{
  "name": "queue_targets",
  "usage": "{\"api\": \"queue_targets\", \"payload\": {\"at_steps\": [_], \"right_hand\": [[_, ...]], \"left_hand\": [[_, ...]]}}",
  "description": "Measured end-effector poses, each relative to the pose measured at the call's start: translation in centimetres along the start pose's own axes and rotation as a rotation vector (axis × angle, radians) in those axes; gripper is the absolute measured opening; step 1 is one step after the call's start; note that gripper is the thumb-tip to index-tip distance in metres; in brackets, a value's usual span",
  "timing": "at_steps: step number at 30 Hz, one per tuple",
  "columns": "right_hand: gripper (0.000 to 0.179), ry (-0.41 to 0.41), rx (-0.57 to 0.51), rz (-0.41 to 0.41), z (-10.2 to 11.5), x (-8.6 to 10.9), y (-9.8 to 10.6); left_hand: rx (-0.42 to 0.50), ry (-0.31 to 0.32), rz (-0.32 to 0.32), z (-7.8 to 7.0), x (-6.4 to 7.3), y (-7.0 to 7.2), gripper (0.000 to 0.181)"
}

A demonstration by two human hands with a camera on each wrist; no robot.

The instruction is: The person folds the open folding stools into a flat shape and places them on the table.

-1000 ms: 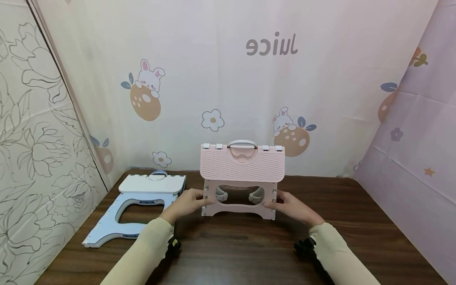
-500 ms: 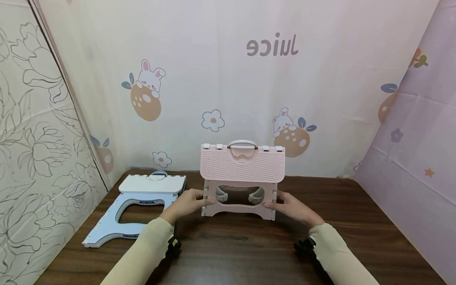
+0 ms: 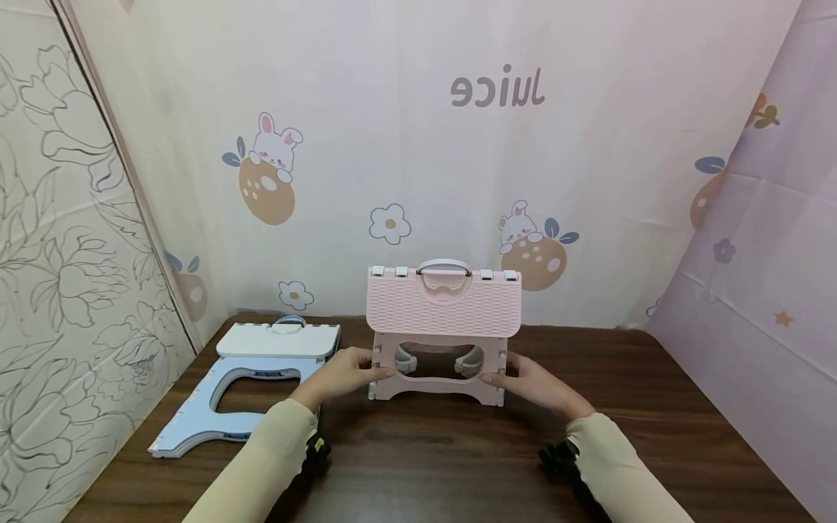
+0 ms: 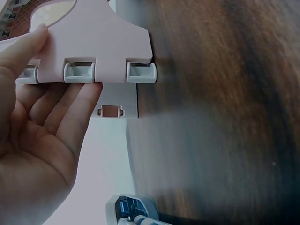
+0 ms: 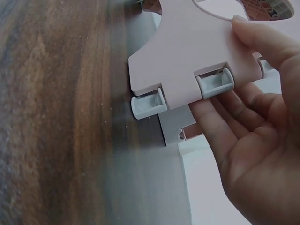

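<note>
A pink folding step stool (image 3: 445, 312) stands upright toward the back of the table, its woven-textured top tilted forward and a white carry handle (image 3: 445, 264) at the upper edge. My left hand (image 3: 344, 375) grips the left side of its front leg panel, thumb on the front face and fingers behind the hinged edge. On the opposite side my right hand (image 3: 532, 379) holds the panel the same way. Both wrist views show pale grey hinge pieces along the panel edges (image 4: 79, 72) (image 5: 215, 83) beside the fingers. The thumbs lie near the oval opening.
To the left, a blue and white folding stool (image 3: 255, 370) lies folded on the dark wooden table (image 3: 431, 465), close to my left forearm. A patterned curtain (image 3: 340, 145) hangs right behind the table. Another cloth (image 3: 752, 290) borders the right side.
The whole head view has shifted very slightly downward. Both hands keep their hold on the pink stool, which stays in the same place.
</note>
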State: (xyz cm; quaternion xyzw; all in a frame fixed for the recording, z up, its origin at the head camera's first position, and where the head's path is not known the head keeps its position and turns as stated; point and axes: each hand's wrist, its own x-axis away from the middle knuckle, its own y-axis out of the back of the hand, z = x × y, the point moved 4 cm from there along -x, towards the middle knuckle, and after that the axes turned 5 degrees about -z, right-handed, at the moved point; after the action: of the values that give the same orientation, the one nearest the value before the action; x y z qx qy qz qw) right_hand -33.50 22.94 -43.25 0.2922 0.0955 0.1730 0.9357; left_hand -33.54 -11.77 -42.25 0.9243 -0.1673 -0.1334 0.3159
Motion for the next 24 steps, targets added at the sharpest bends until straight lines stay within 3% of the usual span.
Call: {"api": "queue_targets", "payload": {"at_steps": [7, 12, 19, 24], "right_hand": [[0.072, 0.017, -0.035, 0.001, 0.3, 0.3, 0.2], [0.072, 0.006, -0.015, -0.044, 0.8, 0.6, 0.9], [0.069, -0.03, 0.008, -0.065, 1.0, 0.8, 1.5], [0.07, -0.065, -0.048, -0.083, 1.1, 0.7, 1.6]], "left_hand": [[0.003, -0.019, 0.006, -0.1, 0.3, 0.2, 0.038], [0.016, -0.021, -0.042, -0.5, 0.6, 0.9, 0.041], [0.046, 0.014, -0.077, -0.6, 0.6, 1.3, 0.051], [0.078, 0.049, -0.102, -0.8, 0.7, 1.7, 0.057]]}}
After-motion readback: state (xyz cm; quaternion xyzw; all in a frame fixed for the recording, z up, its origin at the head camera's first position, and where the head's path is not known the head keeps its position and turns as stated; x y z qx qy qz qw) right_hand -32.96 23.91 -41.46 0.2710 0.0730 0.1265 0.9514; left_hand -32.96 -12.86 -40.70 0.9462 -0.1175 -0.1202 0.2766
